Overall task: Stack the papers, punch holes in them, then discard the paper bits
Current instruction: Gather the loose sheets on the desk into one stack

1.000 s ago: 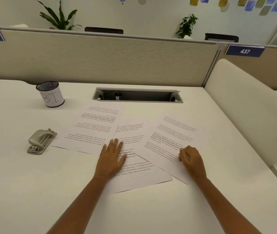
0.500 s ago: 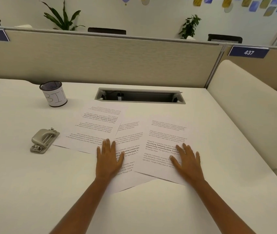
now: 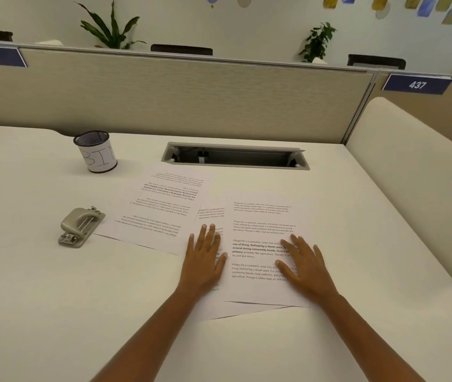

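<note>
Three printed sheets lie on the white desk. The left sheet lies upside down and angled. The right sheet now covers most of the middle sheet, of which only a strip shows. My left hand lies flat, fingers spread, on the middle sheet's left edge. My right hand presses flat on the right sheet. A grey metal hole punch sits to the left of the papers. A mesh cup labelled BIN stands behind it.
A cable slot is cut into the desk behind the papers. A beige partition closes the back, and a cream side panel rises on the right.
My right hand slid the right sheet leftward and turned it straight, so it now lies over the middle sheet. My left hand stayed flat on the middle sheet.
</note>
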The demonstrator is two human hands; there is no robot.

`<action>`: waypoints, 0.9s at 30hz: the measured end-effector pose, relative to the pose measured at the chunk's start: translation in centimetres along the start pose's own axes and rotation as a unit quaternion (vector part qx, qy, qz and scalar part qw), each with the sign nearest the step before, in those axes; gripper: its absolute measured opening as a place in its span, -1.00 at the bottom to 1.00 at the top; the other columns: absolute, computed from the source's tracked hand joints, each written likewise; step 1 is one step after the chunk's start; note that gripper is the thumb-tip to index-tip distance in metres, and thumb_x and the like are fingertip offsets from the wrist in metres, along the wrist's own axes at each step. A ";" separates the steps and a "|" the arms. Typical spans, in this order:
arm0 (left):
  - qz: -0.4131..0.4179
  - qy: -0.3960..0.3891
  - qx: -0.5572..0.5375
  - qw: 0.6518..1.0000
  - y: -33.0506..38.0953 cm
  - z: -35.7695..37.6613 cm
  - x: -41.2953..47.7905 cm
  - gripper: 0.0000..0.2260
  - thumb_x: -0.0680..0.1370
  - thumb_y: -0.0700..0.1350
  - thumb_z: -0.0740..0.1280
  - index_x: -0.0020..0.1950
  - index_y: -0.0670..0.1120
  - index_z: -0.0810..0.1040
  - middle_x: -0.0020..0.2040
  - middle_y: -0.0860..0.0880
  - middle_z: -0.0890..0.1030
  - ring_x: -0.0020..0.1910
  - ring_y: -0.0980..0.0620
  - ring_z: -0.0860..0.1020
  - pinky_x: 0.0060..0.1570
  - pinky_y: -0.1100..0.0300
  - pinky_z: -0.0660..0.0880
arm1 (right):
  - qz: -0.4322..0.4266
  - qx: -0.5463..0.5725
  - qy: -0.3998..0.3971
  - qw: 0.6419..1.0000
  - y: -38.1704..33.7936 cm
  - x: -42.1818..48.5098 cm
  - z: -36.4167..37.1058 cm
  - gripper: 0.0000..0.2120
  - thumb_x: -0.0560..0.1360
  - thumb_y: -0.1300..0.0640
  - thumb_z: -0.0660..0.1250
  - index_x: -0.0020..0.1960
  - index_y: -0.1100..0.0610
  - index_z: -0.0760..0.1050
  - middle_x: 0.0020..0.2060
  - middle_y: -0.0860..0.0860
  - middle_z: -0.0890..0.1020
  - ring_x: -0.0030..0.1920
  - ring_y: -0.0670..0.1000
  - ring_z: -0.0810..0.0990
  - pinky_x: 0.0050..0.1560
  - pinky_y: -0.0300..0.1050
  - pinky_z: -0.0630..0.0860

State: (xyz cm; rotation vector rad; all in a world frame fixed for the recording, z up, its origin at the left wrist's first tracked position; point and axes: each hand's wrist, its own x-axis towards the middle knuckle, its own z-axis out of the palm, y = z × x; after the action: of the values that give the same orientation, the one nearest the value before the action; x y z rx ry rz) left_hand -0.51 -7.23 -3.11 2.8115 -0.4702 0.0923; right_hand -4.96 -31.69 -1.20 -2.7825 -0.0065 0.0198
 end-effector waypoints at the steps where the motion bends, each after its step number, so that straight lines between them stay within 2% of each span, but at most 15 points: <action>1: 0.002 -0.006 -0.001 1.000 0.2 0.0 0.1 -0.50 0.62 0.06 -0.05 0.51 -0.05 -0.08 0.55 -0.04 -0.19 0.51 -0.04 -0.27 0.45 0.09 -0.38 | -0.004 0.012 -0.004 1.000 0.0 0.0 -0.1 -0.47 0.55 -0.13 0.11 0.47 -0.05 0.10 0.52 -0.06 0.04 0.52 -0.08 -0.08 0.52 -0.02 -0.21; 4: -0.002 -0.009 -0.016 1.000 0.3 -0.2 0.1 -0.54 0.62 0.06 -0.04 0.50 -0.01 0.01 0.56 -0.05 -0.14 0.53 -0.04 -0.22 0.47 0.06 -0.31 | 0.011 0.048 0.015 0.999 0.1 0.0 -0.7 -0.52 0.54 -0.07 0.17 0.43 -0.01 0.21 0.50 -0.02 0.14 0.52 -0.04 0.00 0.51 0.00 -0.11; 8: -0.029 0.057 -0.047 0.997 -0.4 -0.9 -0.5 -0.52 0.61 0.04 0.05 0.49 -0.11 0.12 0.54 -0.08 0.11 0.54 -0.07 -0.08 0.49 0.09 -0.18 | 0.122 0.077 0.144 0.979 0.7 -0.2 -0.9 -0.50 0.51 0.04 0.27 0.40 0.18 0.27 0.44 0.16 0.27 0.47 0.10 0.18 0.44 0.03 0.11; 9: -0.037 0.066 -0.045 0.996 -0.5 -1.0 -0.7 -0.52 0.60 0.04 0.06 0.47 -0.14 0.16 0.52 -0.09 0.17 0.54 -0.07 -0.04 0.50 0.09 -0.14 | 0.156 0.085 0.155 0.972 0.7 -0.3 -0.8 -0.46 0.50 0.03 0.28 0.40 0.22 0.26 0.43 0.19 0.27 0.46 0.13 0.18 0.43 0.05 0.11; 11: -0.037 0.056 -0.035 0.997 -0.6 -1.0 -0.9 -0.53 0.60 0.05 0.07 0.44 -0.17 0.21 0.50 -0.08 0.23 0.54 -0.07 -0.02 0.51 0.07 -0.10 | 0.190 0.063 0.127 0.972 0.8 -0.3 -0.5 -0.38 0.50 -0.05 0.27 0.42 0.26 0.19 0.45 0.23 0.22 0.48 0.14 0.12 0.46 0.06 0.07; 15: -0.019 0.023 -0.023 0.999 -0.1 -1.0 -0.2 -0.51 0.60 0.08 0.05 0.44 -0.16 0.21 0.51 -0.04 0.20 0.54 -0.06 -0.07 0.50 0.05 -0.15 | 0.166 -0.001 0.064 0.984 -0.2 0.0 0.7 -0.31 0.52 -0.18 0.13 0.48 0.19 0.04 0.51 0.14 0.06 0.52 0.10 -0.03 0.48 0.08 -0.11; 18: -0.011 -0.010 -0.004 1.000 0.5 -1.2 0.6 -0.50 0.60 0.10 0.00 0.46 -0.13 0.17 0.53 0.00 0.17 0.54 -0.04 -0.10 0.50 0.04 -0.16 | 0.135 -0.012 0.047 0.990 -1.3 0.1 1.3 -0.32 0.53 -0.20 0.08 0.49 0.15 0.01 0.52 0.11 0.02 0.52 0.09 -0.06 0.49 0.10 -0.13; 21: -0.017 -0.046 -0.030 0.998 0.5 -1.3 1.0 -0.52 0.61 0.09 -0.01 0.48 -0.10 0.14 0.54 0.00 0.12 0.54 -0.04 -0.09 0.50 0.03 -0.15 | 0.122 -0.022 0.046 0.991 -1.8 0.2 1.4 -0.35 0.53 -0.20 0.06 0.49 0.12 0.01 0.52 0.10 0.02 0.52 0.08 -0.06 0.49 0.10 -0.13; 23: -0.022 -0.049 0.002 0.999 -0.2 -1.7 1.1 -0.53 0.61 0.09 -0.02 0.49 -0.05 0.11 0.56 -0.02 0.05 0.54 -0.06 -0.10 0.50 0.01 -0.14 | 0.121 -0.025 0.051 0.991 -1.8 0.2 1.5 -0.35 0.53 -0.20 0.06 0.49 0.11 0.01 0.52 0.09 0.03 0.52 0.08 -0.05 0.50 0.10 -0.11; 25: -0.064 -0.020 0.036 0.997 -1.4 -2.3 1.1 -0.53 0.61 0.08 -0.03 0.50 -0.03 0.05 0.56 -0.10 -0.02 0.54 -0.11 -0.09 0.50 -0.01 -0.13 | 0.119 -0.033 0.059 0.991 -1.7 0.1 1.6 -0.35 0.53 -0.20 0.06 0.49 0.11 0.02 0.52 0.08 0.04 0.52 0.07 -0.04 0.50 0.08 -0.11; 27: -0.144 -0.005 0.045 0.988 -2.7 -3.0 0.8 -0.50 0.61 0.03 0.00 0.51 -0.08 -0.03 0.55 -0.21 -0.03 0.53 -0.17 -0.07 0.49 -0.07 -0.10 | 0.119 -0.037 0.063 0.990 -1.7 0.1 1.7 -0.36 0.53 -0.20 0.05 0.49 0.10 0.02 0.52 0.08 0.04 0.52 0.07 -0.03 0.50 0.07 -0.11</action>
State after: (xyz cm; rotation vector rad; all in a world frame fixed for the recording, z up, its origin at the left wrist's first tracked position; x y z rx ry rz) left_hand 1.14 -4.17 -0.92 2.9363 -0.0589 0.0390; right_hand -4.93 -29.51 -2.21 -2.8359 0.3631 -0.0989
